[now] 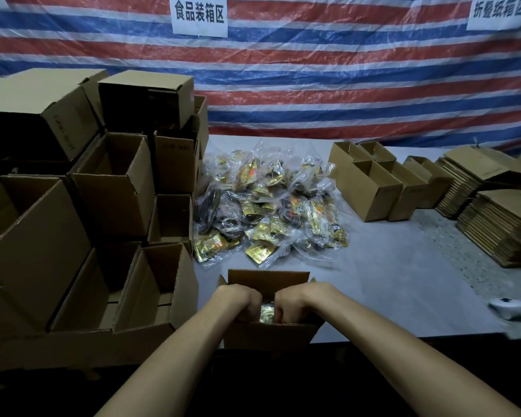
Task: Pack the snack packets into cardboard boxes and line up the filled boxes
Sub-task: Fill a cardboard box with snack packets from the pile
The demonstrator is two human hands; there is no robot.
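Left hand (242, 302), right hand (295, 301) in box (268, 279) — grip hidden; packet heap (268, 206) behind, box stack (112, 188) beside.

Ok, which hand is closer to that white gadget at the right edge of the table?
Right. The right hand, in the open box, sits on the side toward the white gadget, well off to its right; the left hand, in the same box, is farther left.

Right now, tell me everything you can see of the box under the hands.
The box is plain brown corrugated cardboard, upright at the near edge of the table, top open, far flap standing up. Gold packets show inside between the left hand and right hand, whose curled fingers reach in; their grip is hidden. The packet pile lies beyond, apart.
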